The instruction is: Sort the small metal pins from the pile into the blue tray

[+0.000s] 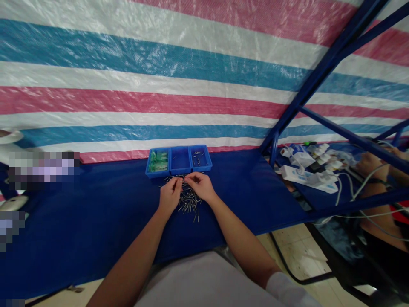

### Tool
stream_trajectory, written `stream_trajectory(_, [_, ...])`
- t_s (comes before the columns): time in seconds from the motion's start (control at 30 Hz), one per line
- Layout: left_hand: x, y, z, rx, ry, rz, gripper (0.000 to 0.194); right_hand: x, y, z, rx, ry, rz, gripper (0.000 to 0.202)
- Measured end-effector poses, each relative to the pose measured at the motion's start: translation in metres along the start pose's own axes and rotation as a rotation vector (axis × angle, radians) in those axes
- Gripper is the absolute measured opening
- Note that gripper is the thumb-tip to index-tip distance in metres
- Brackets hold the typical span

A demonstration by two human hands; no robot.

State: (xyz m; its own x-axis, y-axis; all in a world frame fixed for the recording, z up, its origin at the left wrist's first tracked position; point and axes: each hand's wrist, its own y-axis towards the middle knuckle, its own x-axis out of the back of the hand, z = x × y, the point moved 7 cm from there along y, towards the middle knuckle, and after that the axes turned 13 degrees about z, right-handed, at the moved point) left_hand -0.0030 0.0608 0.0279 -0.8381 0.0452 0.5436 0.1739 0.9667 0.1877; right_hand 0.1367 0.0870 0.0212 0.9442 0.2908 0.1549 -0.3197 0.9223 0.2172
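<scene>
Behind everything hangs a striped sheet (159,98); a blue surface (105,204) carries three trays (180,159). Left hand (171,192) and right hand (201,186) (fingers bunched narrow, their hold unclear) nearly meet over heaped pins (191,202), long axes mixed, the nearest two pointing roughly toward the surface's near edge.

From the head, one view peered forward and down, past the pale shirt (204,283), close over the blue table (96,213), towards the striped sheet (159,100)!
</scene>
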Motion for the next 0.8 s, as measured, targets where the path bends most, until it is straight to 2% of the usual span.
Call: stream_trajectory(0.8, [-0.0018,0.0009,0.0054,-0.021,0.024,-0.048,0.023,0.0021,0.0008,-0.0049,0.001,0.010,-0.022,0.018])
